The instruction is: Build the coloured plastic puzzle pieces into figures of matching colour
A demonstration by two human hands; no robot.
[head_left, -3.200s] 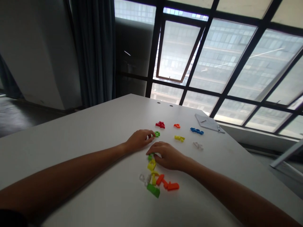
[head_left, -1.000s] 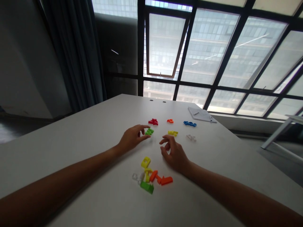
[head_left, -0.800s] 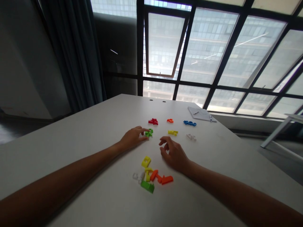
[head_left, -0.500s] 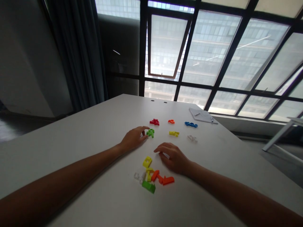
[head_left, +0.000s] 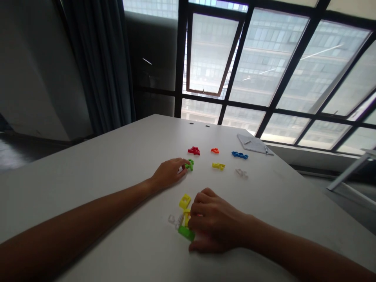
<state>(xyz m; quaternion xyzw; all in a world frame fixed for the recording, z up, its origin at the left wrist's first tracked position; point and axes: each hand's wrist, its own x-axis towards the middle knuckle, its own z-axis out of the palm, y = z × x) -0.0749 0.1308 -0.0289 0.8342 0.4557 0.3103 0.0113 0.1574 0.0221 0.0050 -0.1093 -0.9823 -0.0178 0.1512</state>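
Observation:
My left hand (head_left: 169,172) rests on the table with its thumb and forefinger closed about the left side of a small green plastic piece (head_left: 190,166). My right hand (head_left: 216,221) is over a loose group of plastic pieces, fingers bent down and thumb apart from them. Beneath it the orange pieces are almost wholly hidden. Around its fingertips lie a yellow piece (head_left: 187,220) and a green block (head_left: 185,233), both partly covered. Another yellow piece (head_left: 185,201) sits just beyond, and a clear piece (head_left: 175,221) to the left.
Farther back on the white table (head_left: 132,156) are a red piece (head_left: 194,151), an orange piece (head_left: 215,150), a blue piece (head_left: 239,155), a yellow piece (head_left: 218,166) and a clear piece (head_left: 241,173). Paper (head_left: 253,144) with pens lies near the right edge, before the windows.
My right hand has come back toward me and down over the near pieces, covering the orange ones. The left fingers have closed in a little farther over the green piece. The view has shifted slightly.

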